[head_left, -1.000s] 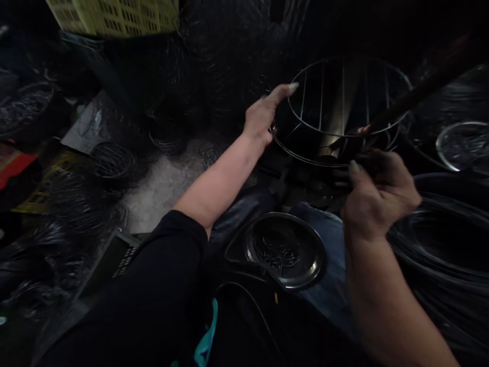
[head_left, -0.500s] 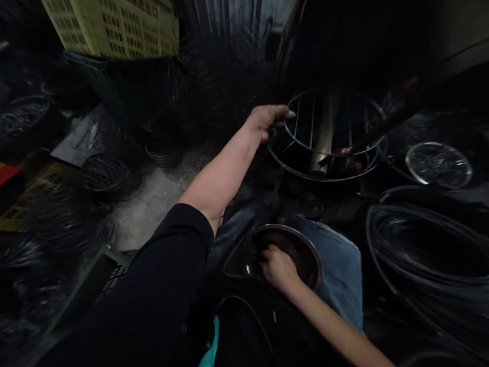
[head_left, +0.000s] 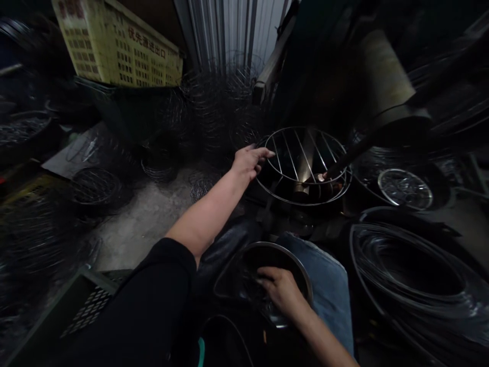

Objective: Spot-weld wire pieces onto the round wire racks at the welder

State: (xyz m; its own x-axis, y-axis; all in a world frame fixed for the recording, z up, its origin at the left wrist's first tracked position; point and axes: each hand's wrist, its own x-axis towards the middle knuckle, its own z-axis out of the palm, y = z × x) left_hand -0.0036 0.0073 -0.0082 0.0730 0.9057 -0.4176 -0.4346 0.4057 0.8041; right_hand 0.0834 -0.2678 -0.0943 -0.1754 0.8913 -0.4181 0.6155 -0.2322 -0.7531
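My left hand (head_left: 248, 162) grips the left side of a round wire rack (head_left: 304, 153), its thumb and fingers at the rim. The rack has two metal rings and several parallel bars. It rests over a machine, where a copper-coloured tip (head_left: 321, 177) meets the rack's near side above a thick metal bar (head_left: 306, 165). Lower down, my right hand (head_left: 280, 288) reaches into a metal bowl (head_left: 305, 272) on my lap. Its fingers are bent together over small shiny pieces, and whatever they pinch is too dark to make out.
At the upper left a yellow crate (head_left: 148, 56) sits on a dark green bin (head_left: 126, 109). To the right lie a large wire coil (head_left: 412, 265) and a round wire piece (head_left: 405, 189). A green crate (head_left: 86, 308) stands at the lower left, with wire racks (head_left: 95, 184) beyond it.
The rack's bars have turned from nearly upright to slanting, with my left hand still at its rim. My right hand stays in the bowl. The whole view has shifted.
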